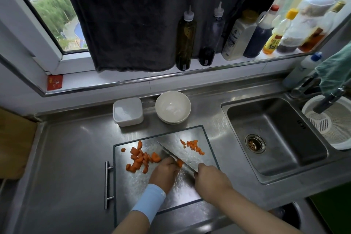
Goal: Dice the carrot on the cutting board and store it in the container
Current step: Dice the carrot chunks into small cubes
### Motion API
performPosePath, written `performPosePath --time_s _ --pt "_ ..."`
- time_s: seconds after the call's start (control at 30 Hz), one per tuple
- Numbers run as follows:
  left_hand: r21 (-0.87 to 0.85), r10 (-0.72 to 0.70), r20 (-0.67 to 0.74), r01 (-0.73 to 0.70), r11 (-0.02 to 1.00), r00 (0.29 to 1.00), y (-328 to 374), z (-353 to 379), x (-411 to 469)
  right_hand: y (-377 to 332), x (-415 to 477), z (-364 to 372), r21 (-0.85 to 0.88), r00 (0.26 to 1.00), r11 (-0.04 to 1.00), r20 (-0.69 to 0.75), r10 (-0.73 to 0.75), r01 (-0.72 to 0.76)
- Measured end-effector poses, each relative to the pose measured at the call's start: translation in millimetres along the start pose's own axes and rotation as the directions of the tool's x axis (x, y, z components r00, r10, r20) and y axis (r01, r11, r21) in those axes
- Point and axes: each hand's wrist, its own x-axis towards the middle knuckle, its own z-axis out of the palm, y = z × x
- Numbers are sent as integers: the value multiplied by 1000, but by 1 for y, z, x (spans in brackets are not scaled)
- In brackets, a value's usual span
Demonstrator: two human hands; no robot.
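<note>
While my L hand (pixel 164 173) pinches carrot piece (pixel 179 163) by its sides mid cutting board (pixel 133 186), prob. stiff & slick, R hand (pixel 210 177) wraps knife (pixel 174 153).

The rectangular metal cutting board (pixel 133 186) lies at the front of the steel tabletop (pixel 66 157). Behind it stand the white square plastic container (pixel 128 111), left, and the white round bowl (pixel 172 107), right. On the board, the pile of coarse orange carrot chunks (pixel 141 157) lies left, the heap of diced orange carrot (pixel 192 145) right; the broad steel knife (pixel 182 150) slants between them, a single orange carrot piece (pixel 179 163) against its left side. The steel sink (pixel 275 135) lies right of the board.
</note>
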Motion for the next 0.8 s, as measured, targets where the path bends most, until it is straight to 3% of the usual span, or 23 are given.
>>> performPosePath --time_s 0.17,0.47,0.8 --pt "-24 -67 13 67 997 998 -3 2 0 2 13 2 56 997 998 76 24 -29" --pt "27 -4 94 1 1000 996 -6 0 3 -14 29 -3 139 993 990 117 -2 -14" --pt "-4 -60 59 60 998 996 6 -10 4 -13 -4 0 7 1000 1000 0 -11 11"
